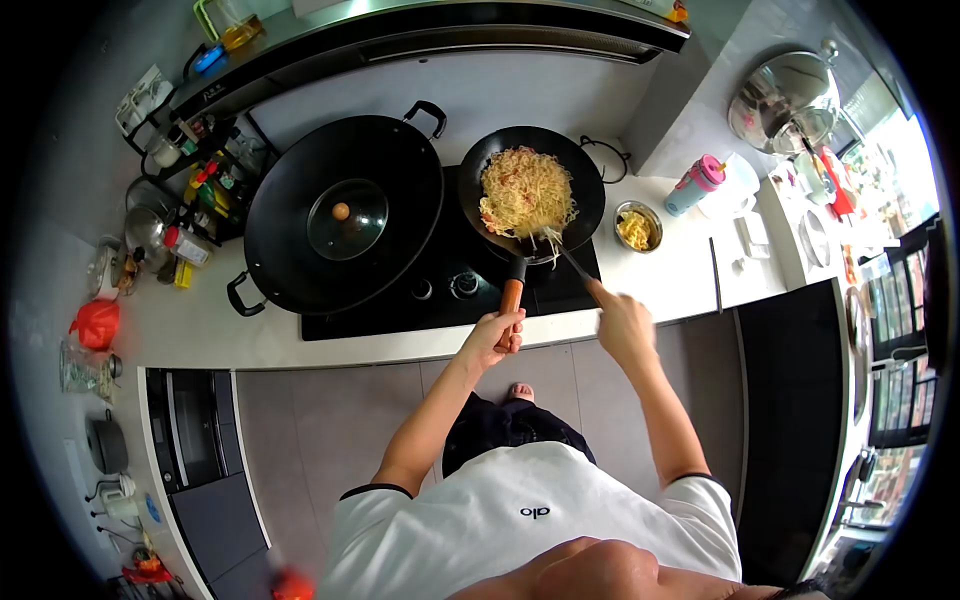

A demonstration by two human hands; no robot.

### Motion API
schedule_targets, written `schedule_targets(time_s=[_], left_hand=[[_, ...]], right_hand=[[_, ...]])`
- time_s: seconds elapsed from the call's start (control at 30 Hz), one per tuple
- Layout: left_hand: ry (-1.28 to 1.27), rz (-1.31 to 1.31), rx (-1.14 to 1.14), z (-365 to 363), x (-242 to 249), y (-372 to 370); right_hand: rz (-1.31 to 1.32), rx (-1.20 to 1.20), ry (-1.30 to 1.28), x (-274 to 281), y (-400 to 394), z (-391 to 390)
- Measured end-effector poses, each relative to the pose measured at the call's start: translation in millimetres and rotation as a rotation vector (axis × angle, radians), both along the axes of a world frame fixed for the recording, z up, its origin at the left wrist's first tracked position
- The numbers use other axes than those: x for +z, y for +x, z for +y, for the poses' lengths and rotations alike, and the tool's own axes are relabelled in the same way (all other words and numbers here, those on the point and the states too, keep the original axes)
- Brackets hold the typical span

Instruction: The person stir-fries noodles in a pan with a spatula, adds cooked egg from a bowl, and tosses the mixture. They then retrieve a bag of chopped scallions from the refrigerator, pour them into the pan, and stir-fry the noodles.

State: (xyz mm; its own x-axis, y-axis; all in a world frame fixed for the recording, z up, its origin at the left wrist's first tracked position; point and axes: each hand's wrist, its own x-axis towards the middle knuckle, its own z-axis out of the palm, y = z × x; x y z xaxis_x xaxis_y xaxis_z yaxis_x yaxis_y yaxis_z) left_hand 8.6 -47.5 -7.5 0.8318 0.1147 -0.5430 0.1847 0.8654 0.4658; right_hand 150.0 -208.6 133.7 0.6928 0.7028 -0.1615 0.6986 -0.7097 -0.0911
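from the head camera i see the left hand (497,335) wrapped around the orange handle (512,296) of the frying pan (532,190) on the stove (450,285), noodles (527,190) inside. the right hand (622,322) grips chopsticks (572,263) touching the noodles. a lidded wok (343,212) sits beside.

I am seeing a white countertop (690,280) carrying a black hob (440,290), a small bowl (637,226), a pink-capped bottle (693,186) and a red bag (97,324).
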Motion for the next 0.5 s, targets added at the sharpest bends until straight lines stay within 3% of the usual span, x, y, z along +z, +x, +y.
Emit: schedule_targets(time_s=[0.07, 0.2, 0.27, 0.37, 0.5], left_hand=[[-0.003, -0.004, -0.004, -0.6, 1.6, -0.4], [0.026, 0.009, -0.006, 4.1, 7.5, 2.7], [0.014, 0.02, -0.01, -0.9, 2.6, 1.0], [-0.007, 0.03, -0.017, 1.0, 7.8, -0.4], [-0.029, 0.023, 0.003, 1.7, 9.8, -0.1]], right_hand=[[0.0, -0.056, 0.161, -31.4, 20.7, 36.1], [0.035, -0.043, 0.476, -34.6, 49.8, 48.3], [0.051, -0.093, 0.51, -28.6, 60.0, 46.3], [0.071, -0.152, 0.426, -66.9, 77.1, 77.2], [0.02, 0.016, 0.299, -45.8, 30.4, 37.9]])
